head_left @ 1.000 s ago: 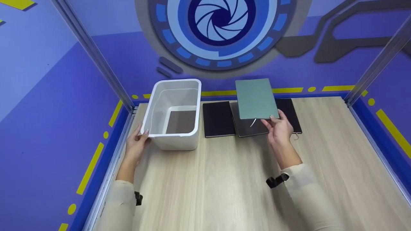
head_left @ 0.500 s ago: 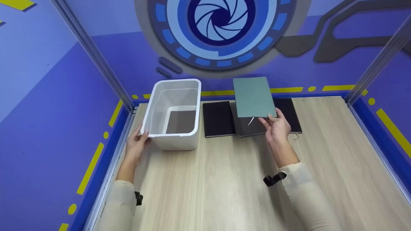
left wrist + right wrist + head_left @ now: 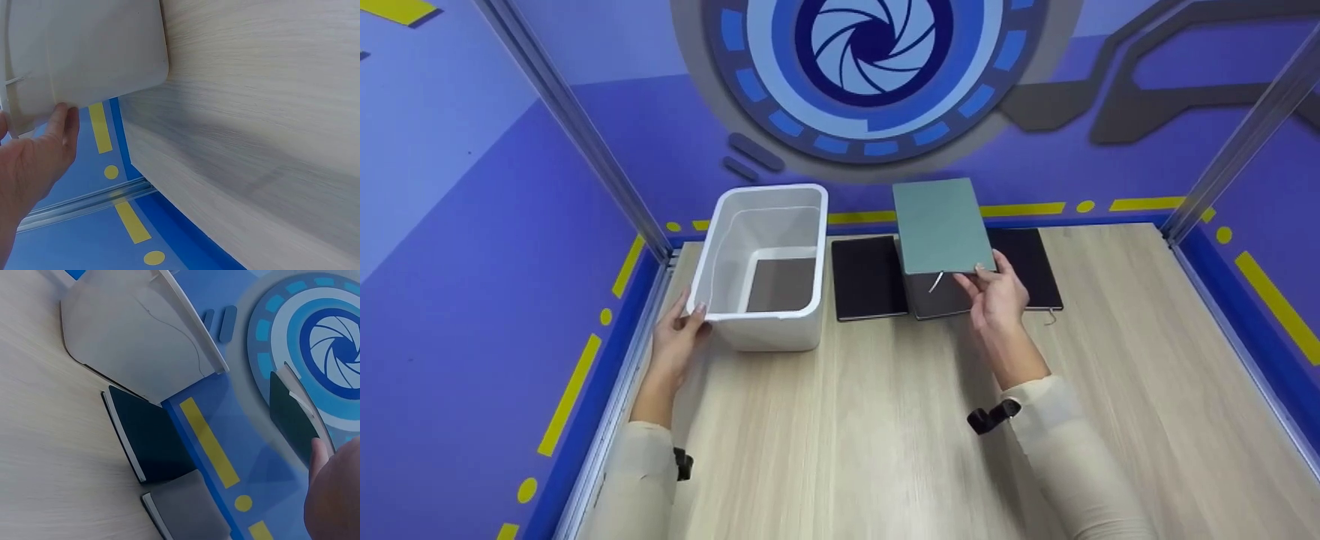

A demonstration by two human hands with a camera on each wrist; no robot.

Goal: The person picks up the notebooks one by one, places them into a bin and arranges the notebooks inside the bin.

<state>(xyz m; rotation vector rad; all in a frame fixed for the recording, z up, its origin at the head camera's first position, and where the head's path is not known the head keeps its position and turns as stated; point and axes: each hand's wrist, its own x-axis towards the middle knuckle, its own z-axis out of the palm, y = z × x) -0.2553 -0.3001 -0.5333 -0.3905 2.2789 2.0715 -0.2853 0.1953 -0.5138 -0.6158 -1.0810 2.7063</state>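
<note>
My right hand (image 3: pixel 997 300) pinches the near right corner of a green notebook (image 3: pixel 943 225), thumb on the cover and fingers beneath. A white ribbon dangles from its near edge, and the right wrist view shows the notebook (image 3: pixel 295 413) raised off the table. Below it lies a grey-brown notebook (image 3: pixel 937 300), partly covered. My left hand (image 3: pixel 675 341) holds the near left corner of the rim of a white plastic bin (image 3: pixel 776 332). In the left wrist view its fingers touch the bin's outer wall (image 3: pixel 95 50). Inside the bin, a brown flat surface shows at the bottom.
A black notebook (image 3: pixel 870 279) lies just right of the bin. Another black notebook (image 3: pixel 1027 270) lies farther right, partly behind my hand. The wooden table (image 3: pixel 877 435) meets printed blue panels (image 3: pixel 645 150) at the back and sides, with metal posts at the corners.
My right hand has carried the green notebook a little to the left, above the grey-brown one. My left hand and the bin stay where they were.
</note>
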